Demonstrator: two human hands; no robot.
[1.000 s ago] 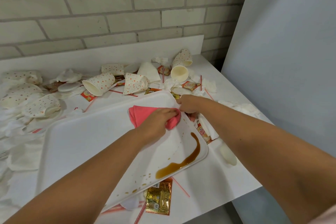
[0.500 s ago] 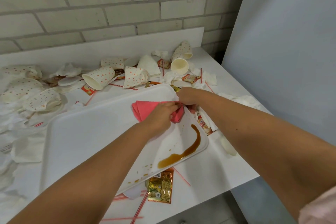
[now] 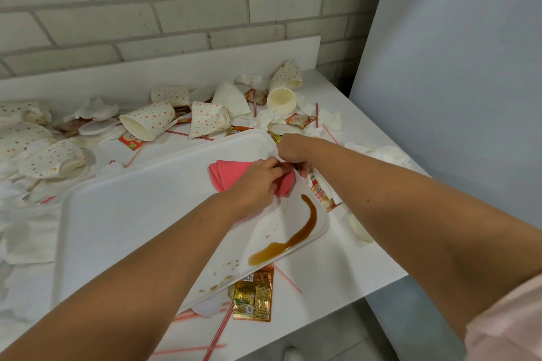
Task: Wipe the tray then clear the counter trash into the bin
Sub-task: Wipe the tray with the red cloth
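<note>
smooth white plastic tray (image 3: 123, 214), pink cloth (image 3: 231, 174)

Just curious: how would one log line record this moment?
stage: wiping tray | left hand: grips pink cloth | right hand: holds tray rim | brown spill: unwiped

text 1: "offee mate", probably Coffee-mate with its first letter hidden, on the creamer sachet (image 3: 320, 195) just beside the right rim of the tray (image 3: 117, 214) | text 2: barcode and fine print on the gold sachet (image 3: 253, 297) at the tray's near edge, too small to read | text 3: logo on the orange sachet (image 3: 300, 120) farther back, illegible
</note>
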